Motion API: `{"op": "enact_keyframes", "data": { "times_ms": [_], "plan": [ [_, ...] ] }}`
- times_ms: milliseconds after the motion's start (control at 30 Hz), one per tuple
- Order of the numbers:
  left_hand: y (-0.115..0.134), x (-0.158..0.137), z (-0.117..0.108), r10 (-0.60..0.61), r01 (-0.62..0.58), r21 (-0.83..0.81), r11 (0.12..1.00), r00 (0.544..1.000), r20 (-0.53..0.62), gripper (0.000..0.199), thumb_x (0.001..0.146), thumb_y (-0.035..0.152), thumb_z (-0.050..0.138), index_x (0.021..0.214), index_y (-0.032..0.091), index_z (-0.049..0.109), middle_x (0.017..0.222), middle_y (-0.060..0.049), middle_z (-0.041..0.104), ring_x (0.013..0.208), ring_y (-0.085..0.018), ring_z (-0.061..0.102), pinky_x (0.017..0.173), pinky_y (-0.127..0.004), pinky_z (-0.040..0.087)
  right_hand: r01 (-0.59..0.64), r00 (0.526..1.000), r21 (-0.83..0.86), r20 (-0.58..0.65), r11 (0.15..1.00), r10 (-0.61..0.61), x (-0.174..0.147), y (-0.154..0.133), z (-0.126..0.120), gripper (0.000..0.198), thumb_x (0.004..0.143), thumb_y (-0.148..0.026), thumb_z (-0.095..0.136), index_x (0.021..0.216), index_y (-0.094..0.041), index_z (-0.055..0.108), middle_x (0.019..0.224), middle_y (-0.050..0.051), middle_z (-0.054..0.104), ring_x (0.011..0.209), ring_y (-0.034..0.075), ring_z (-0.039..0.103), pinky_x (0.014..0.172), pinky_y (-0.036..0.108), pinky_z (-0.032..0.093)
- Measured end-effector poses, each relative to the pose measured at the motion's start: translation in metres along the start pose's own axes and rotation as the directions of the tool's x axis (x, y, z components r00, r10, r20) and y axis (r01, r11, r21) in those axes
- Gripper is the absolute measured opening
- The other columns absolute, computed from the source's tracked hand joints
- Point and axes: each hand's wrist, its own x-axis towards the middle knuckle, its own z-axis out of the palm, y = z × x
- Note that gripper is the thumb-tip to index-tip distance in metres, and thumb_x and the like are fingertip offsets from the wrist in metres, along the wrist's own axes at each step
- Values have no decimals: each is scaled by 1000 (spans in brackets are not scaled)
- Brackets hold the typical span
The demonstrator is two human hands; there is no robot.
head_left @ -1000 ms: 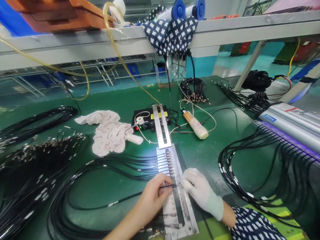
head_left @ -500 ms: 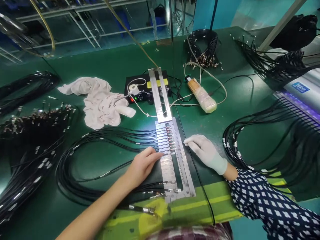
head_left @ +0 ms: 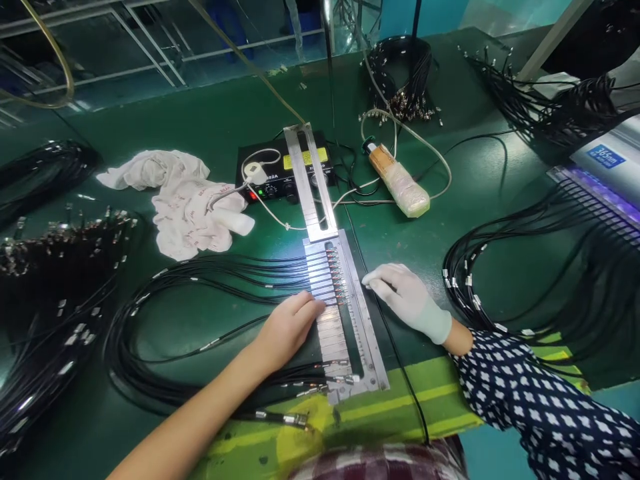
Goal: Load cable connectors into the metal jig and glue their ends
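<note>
My bare left hand (head_left: 290, 330) is closed in a pinch on a black cable at the slotted metal fixture (head_left: 333, 333); the fingers partly hide that cable. Above the pinch, several black cables (head_left: 250, 261) lie side by side across the upper half of the fixture, their metal ends (head_left: 336, 267) in a row along its slot. My right hand (head_left: 405, 300), in a white glove, is just right of the fixture with thumb and fingers pressed together. What its fingertips hold, if anything, is hidden. Loose cable ends (head_left: 345, 379) lie on the fixture's lower part.
A second slotted metal plate (head_left: 299, 175) leans on a black control box (head_left: 270, 190). Left of it lies a white cloth (head_left: 175, 200); right, a wrapped handheld tool (head_left: 400, 183). Cable bundles (head_left: 400, 77) lie around, and a purple-lit lamp unit (head_left: 607, 173) stands at right.
The view has shifted slightly, so the bench items sit a little further left and higher. Both hands keep nearly the same places at the fixture.
</note>
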Motion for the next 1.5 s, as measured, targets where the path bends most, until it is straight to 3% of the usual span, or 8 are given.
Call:
{"op": "enact_keyframes", "data": {
  "times_ms": [300, 467, 667, 800, 933, 1067, 1300, 1500],
  "plan": [
    [1, -9, 8, -6, 7, 10, 1000, 999, -53, 28, 99, 14, 41, 117, 17, 62, 98, -7, 61, 88, -15, 57, 77, -26, 48, -4, 1000, -20, -11, 1000, 4, 1, 0, 2, 23, 102, -30, 48, 92, -24, 67, 95, 0, 71, 91, 19, 60, 88, 38, 38],
    [6, -26, 16, -1, 41, 216, 975, 983, -182, 39, 95, 11, 46, 128, 25, 61, 102, -8, 61, 91, -19, 56, 79, -32, 46, 4, 1000, -4, -7, 1000, -4, -1, -1, 2, 23, 102, -29, 48, 89, -25, 66, 91, -1, 70, 88, 18, 59, 85, 36, 39],
    [-4, -28, 32, 9, 13, 191, 982, 993, -117, 38, 99, 15, 40, 133, 20, 56, 89, -7, 64, 77, -18, 56, 68, -28, 47, -56, 998, -39, -3, 998, 56, 4, -4, 4, 23, 101, -28, 48, 88, -25, 67, 95, -2, 70, 93, 21, 60, 90, 40, 38],
    [7, -26, 7, -122, 120, -85, 989, 992, -19, 37, 100, 18, 37, 133, 23, 53, 97, -7, 65, 89, -17, 59, 81, -30, 50, -38, 999, -48, -15, 998, 37, 0, -5, 4, 24, 101, -29, 47, 88, -24, 67, 94, 0, 71, 93, 21, 61, 90, 41, 40],
    [29, -48, -29, -255, 303, -211, 929, 941, 224, 35, 92, 30, 59, 126, 27, 55, 106, -4, 65, 96, -18, 60, 87, -29, 49, 12, 999, -52, -32, 999, -13, -5, -4, 4, 26, 101, -31, 46, 86, -23, 67, 92, 1, 71, 92, 21, 62, 90, 40, 42],
    [38, -76, -44, -334, 380, -49, 924, 861, 384, 25, 81, 25, 70, 105, 26, 63, 104, -4, 66, 95, -22, 59, 84, -29, 47, 23, 999, -85, -34, 996, -25, -2, -2, 5, 29, 101, -33, 45, 87, -23, 68, 93, 2, 72, 92, 22, 63, 89, 41, 44],
    [20, -81, -44, -380, 483, -219, 848, 842, 384, 7, 88, 22, 58, 88, 20, 64, 84, -1, 60, 78, -15, 55, 71, -23, 42, 67, 997, -127, 31, 990, -64, -1, 5, 2, 27, 101, -33, 46, 92, -23, 69, 97, 3, 73, 95, 23, 63, 91, 42, 42],
    [8, -82, -46, -412, 522, -377, 765, 846, 338, 23, 93, 36, 59, 96, 20, 75, 93, -5, 70, 85, -16, 64, 76, -24, 49, 61, 998, -83, 14, 995, -60, -1, 5, 0, 26, 100, -34, 47, 93, -23, 70, 98, 3, 74, 95, 23, 64, 91, 41, 43]
  ]
}}
